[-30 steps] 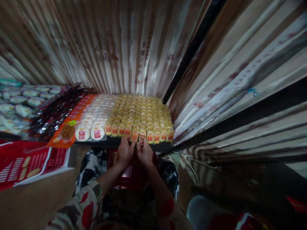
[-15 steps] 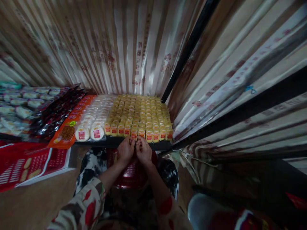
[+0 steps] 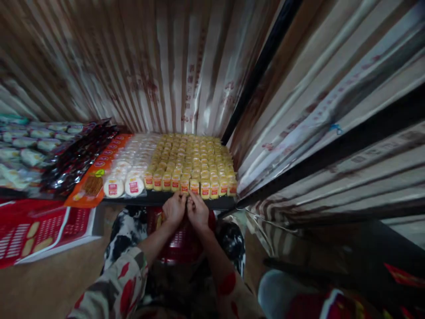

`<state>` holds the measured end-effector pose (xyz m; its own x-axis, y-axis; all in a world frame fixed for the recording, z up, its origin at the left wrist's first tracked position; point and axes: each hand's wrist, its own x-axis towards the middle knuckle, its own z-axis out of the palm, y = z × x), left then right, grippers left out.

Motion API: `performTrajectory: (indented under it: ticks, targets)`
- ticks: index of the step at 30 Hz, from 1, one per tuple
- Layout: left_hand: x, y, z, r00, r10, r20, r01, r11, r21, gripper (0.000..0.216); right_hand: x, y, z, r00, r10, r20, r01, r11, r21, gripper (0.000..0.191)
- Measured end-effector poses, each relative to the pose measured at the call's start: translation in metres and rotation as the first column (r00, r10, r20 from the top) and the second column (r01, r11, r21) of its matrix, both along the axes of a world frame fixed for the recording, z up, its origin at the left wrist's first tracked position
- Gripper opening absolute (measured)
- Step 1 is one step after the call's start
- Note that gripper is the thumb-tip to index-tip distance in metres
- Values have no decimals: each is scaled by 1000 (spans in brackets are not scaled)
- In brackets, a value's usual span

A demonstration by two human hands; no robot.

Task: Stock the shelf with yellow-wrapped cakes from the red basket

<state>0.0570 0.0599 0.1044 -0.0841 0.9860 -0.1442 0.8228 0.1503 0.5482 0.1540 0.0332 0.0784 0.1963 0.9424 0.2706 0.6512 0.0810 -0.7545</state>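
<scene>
Side by side at the front edge of a dark shelf point(image 3: 156, 197), my left hand point(image 3: 174, 209) and my right hand point(image 3: 198, 211) meet with fingers closed in a pinch. Their fingertips reach the bottom of the front row of small yellow wrapped snacks point(image 3: 195, 161), which carry red-and-yellow labels. Whatever is between the fingers, if anything, is too small and dim to make out. Below the hands, between the knees, a red plastic basket point(image 3: 175, 248) shows in part, partly covered by the forearms.
Left of the yellow rows lie clear packs of round white cakes point(image 3: 134, 186), an orange packet point(image 3: 91, 186), dark shiny packets point(image 3: 73, 159) and white wrapped packs point(image 3: 38, 144). A red-and-white bag point(image 3: 49, 230) is below the shelf. A black post point(image 3: 257, 73) stands before striped sheeting point(image 3: 179, 57).
The view has shifted slightly. Both hands stay at the front row's lower edge, with fingertips a little lower against the snacks. Nothing has clearly been picked up or put down.
</scene>
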Motion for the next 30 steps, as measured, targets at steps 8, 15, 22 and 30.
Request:
performTrajectory:
  ticks: [8, 15, 22, 30]
  targets:
    - [-12, -6, -3, 975, -82, 205, 65, 994, 87, 25, 10, -4, 7, 975, 162, -150, -161, 987, 21, 37]
    - [-24, -37, -1, 937, -197, 289, 176, 979, 100, 23, 6, -11, 20, 949, 89, -302, -126, 986, -107, 31]
    - [-54, -67, -62, 863, -463, 200, 499, 843, -201, 25, -5, -50, -14, 978, 201, 55, -162, 900, -405, 34]
    - [-69, -81, -125, 874, -338, 349, 459, 809, -366, 24, 11, -51, -48, 834, 454, 315, -80, 663, -744, 34]
